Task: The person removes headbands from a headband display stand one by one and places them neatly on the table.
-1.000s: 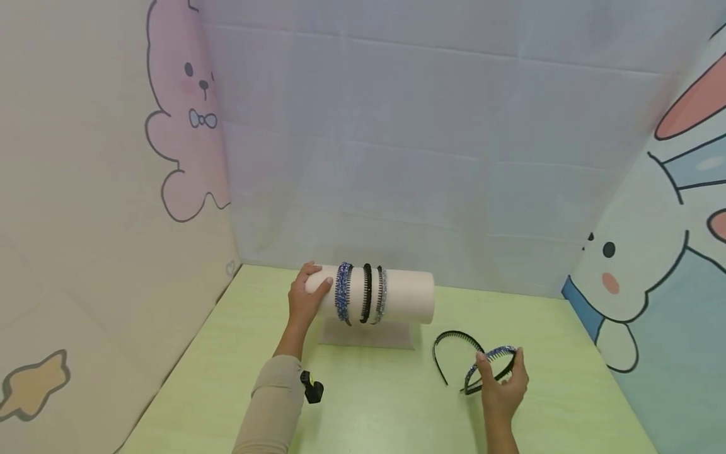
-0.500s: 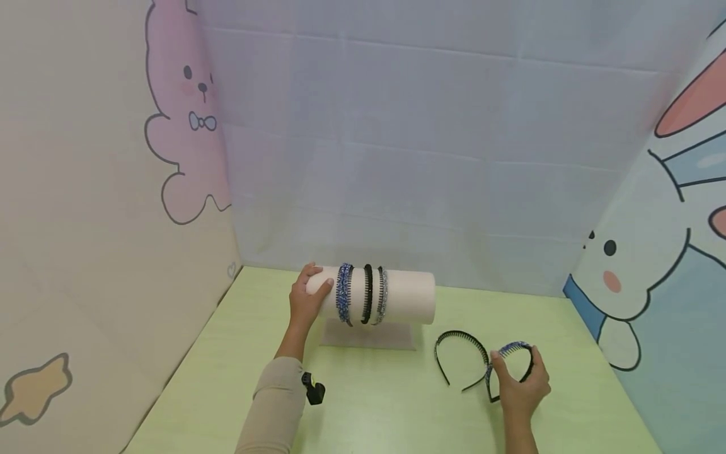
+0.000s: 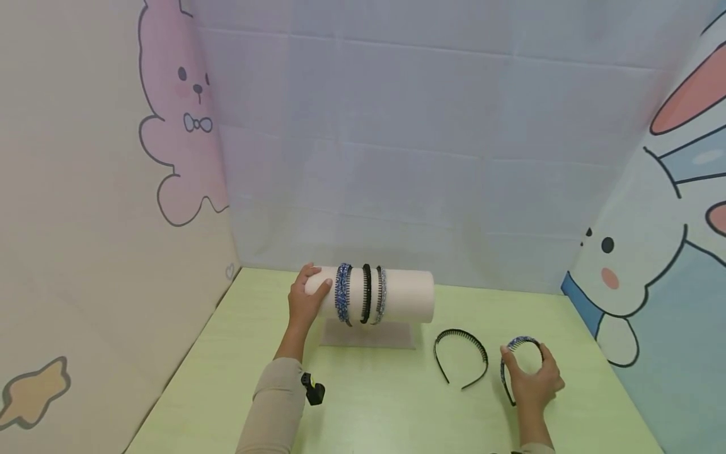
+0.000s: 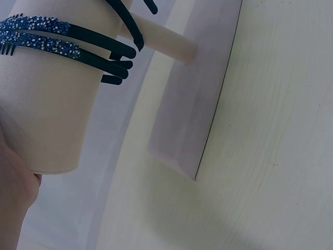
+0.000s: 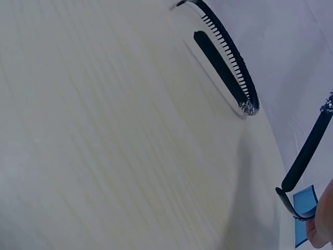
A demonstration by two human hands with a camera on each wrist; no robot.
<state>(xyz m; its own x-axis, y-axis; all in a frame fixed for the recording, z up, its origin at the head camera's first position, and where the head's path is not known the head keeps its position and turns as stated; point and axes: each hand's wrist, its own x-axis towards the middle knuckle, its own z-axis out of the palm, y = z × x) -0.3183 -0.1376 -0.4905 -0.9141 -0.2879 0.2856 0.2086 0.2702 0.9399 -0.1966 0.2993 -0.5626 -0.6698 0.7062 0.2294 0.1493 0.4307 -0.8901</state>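
Observation:
In the head view my left hand [image 3: 305,306] grips the left end of a white padded headband display roll [image 3: 409,296]. Around that roll sit blue glittery headbands [image 3: 343,293], a black headband [image 3: 367,293] and a silvery one [image 3: 382,296]. My right hand [image 3: 534,379] pinches a blue glittery toothed headband [image 3: 520,340] between thumb and fingers, its free end pointing down. To its left a dark toothed headband [image 3: 483,352] lies on the table. Seen from the left wrist, blue-stoned bands [image 4: 36,40] wrap the roll; only the edge of the hand shows there.
A pale flat base [image 4: 182,114] with a short post [image 4: 166,41] stands below the roll. The light green table [image 3: 374,403] ends at a hanging cloth [image 3: 363,157] behind, with cartoon-printed walls [image 3: 85,189] at both sides.
My right hand has drawn the blue headband to the right, away from the dark headband on the table, which it overlapped before. The left hand keeps its grip on the roll.

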